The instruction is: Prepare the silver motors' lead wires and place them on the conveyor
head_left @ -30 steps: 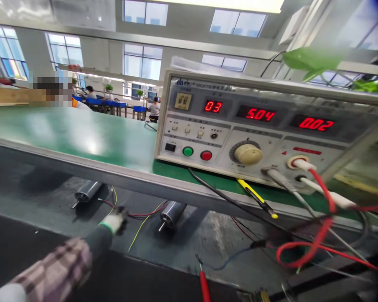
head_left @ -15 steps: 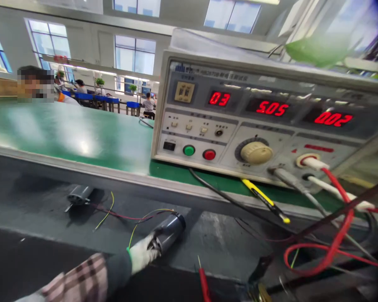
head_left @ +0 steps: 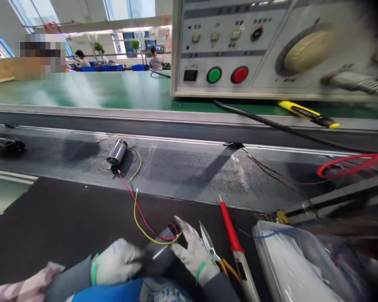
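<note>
A small dark cylindrical electric motor [head_left: 164,247] lies between my gloved hands over the black mat, blurred by motion. My left hand [head_left: 116,260] has its fingers closed at the motor's near left end, where the contact is smeared. The thumb and fingers of my right hand [head_left: 193,251] bend around the other end, where the leads come out. From there a yellow wire [head_left: 138,218] and a red wire [head_left: 141,216] loop up and left across the mat. Right beside my right hand lie scissors [head_left: 209,243] with orange handles and a red-handled test probe [head_left: 229,226].
Another motor [head_left: 117,153] with wires rests on the dark conveyor belt [head_left: 176,167], and a dark object [head_left: 8,144] sits farther left. A tester [head_left: 220,50] and a yellow cutter [head_left: 308,114] are on the green shelf. At right stands a clear plastic bin [head_left: 290,251].
My left hand and the motor have come off the belt toward me, over the mat. My right hand has come into view at the motor. The camera has tilted down.
</note>
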{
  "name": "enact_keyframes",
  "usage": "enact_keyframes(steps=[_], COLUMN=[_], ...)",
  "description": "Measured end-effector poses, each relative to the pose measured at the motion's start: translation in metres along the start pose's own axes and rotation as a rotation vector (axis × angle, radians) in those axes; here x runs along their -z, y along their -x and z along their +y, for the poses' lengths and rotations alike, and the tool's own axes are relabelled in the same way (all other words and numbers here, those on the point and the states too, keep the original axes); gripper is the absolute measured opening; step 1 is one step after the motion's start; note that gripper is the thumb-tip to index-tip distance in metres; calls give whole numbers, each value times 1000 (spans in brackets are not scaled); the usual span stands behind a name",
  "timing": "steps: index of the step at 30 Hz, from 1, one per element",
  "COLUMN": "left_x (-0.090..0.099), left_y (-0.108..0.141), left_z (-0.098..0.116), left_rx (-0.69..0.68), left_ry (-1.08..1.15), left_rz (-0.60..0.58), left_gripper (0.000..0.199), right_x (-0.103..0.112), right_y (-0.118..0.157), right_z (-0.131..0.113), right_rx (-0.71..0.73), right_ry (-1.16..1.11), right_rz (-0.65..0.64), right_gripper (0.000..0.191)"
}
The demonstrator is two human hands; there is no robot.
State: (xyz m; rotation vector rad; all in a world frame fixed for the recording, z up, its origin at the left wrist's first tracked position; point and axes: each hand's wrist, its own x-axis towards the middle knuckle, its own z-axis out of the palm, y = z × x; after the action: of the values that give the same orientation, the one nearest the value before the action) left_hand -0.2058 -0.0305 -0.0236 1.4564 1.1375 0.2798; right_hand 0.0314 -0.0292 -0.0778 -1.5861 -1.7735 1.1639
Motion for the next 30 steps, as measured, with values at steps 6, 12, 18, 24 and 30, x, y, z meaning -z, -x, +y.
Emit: enact_keyframes(steps=[6, 12, 18, 24, 30], left_x=[-1, -19, -23, -23, -25], left_y=[-53, -62, -60, -62, -63], left_z=[48, 25, 22, 21, 21], left_rx=[-321, -311, -255, -254, -223], left_ry=[-774, -869, -708, -873, -919], left_rz=[58, 62, 80, 13, 44], left_gripper=[25, 25, 26, 24, 25], right_x=[-1, 7, 4, 3, 2], right_y=[2, 2, -2, 0, 1], right_z=[2, -4, -4, 1, 5], right_rx=[8, -16, -38, -55, -33], right_ry=[-30, -152, -180, -235, -269], right_rz=[33, -60, -12, 18, 25], right_gripper=[67, 56, 42, 42, 41])
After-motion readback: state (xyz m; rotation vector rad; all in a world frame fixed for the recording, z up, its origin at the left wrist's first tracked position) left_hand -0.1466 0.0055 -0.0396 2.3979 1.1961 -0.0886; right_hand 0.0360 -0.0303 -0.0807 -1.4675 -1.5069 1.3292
